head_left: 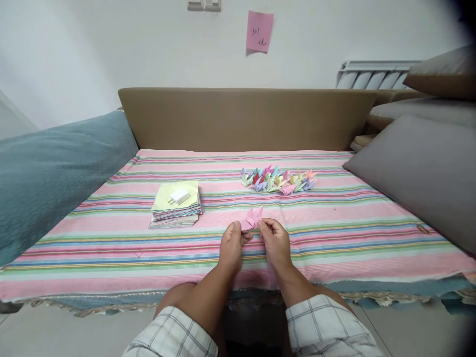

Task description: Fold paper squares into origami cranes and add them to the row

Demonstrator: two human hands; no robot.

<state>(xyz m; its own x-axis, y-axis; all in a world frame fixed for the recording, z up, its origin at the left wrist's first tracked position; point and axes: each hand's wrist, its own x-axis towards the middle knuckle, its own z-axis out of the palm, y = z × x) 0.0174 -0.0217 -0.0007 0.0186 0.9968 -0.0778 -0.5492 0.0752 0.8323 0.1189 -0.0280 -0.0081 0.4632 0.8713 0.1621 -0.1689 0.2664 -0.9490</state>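
A pink paper crane (253, 217) is held up between my two hands, its points standing upward. My left hand (232, 244) pinches its left side between thumb and fingers. On the opposite side, my right hand (275, 241) grips the crane's right edge in the same way. Beyond them lies a cluster of folded paper cranes (277, 180) in several colours. To the left sits a stack of square coloured paper (174, 214), a yellow sheet uppermost, with a white plug adapter (179, 197) resting on it.
A striped cloth (119, 238) covers the seat under everything. Behind it rises a brown backrest (245, 119). A teal-covered armrest (63, 168) borders the left, and grey cushions (420, 168) pile up at the right. A pink note (259, 31) sticks to the wall.
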